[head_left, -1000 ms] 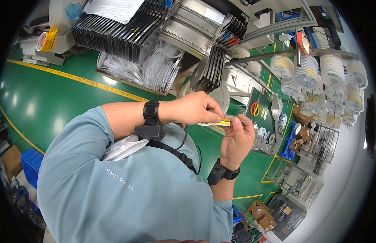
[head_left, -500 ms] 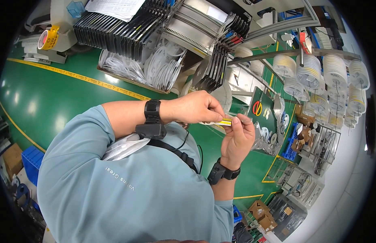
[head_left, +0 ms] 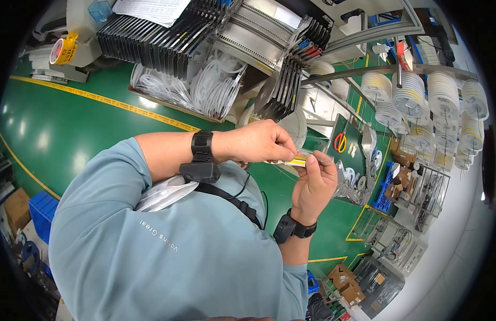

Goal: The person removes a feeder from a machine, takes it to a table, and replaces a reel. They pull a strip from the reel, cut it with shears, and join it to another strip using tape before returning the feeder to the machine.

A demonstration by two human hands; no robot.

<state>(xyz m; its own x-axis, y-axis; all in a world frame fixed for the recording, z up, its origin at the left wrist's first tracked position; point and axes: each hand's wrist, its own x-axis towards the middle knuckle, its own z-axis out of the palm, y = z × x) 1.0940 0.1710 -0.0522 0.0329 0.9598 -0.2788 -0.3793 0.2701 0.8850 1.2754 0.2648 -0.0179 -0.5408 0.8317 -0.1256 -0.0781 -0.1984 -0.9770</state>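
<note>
A short, narrow strip with a yellow band and a pale edge (head_left: 298, 161) lies between my hands in front of my body. My left hand (head_left: 257, 142) is closed, thumb and forefinger pinching its left end. My right hand (head_left: 315, 184) grips the other end, the thumb lying on top of it. Something thin and translucent (head_left: 324, 158) sticks out past the right fingers; what it is I cannot make out. A pale, shiny reel-like thing (head_left: 165, 195) is tucked under my left forearm. The undersides of both hands' fingers are partly hidden.
Beyond my hands stands a rack of black feeders (head_left: 152, 45), above a box of white plastic reels (head_left: 189, 93). More black feeders (head_left: 283, 93) hang near the left hand. At right are red-handled scissors (head_left: 340, 142) on a dark board and stacked white reels (head_left: 408, 96) on rods.
Almost nothing differs. Both hands keep their pinch on the strip, with only a tiny shift of the fingers and the view.
</note>
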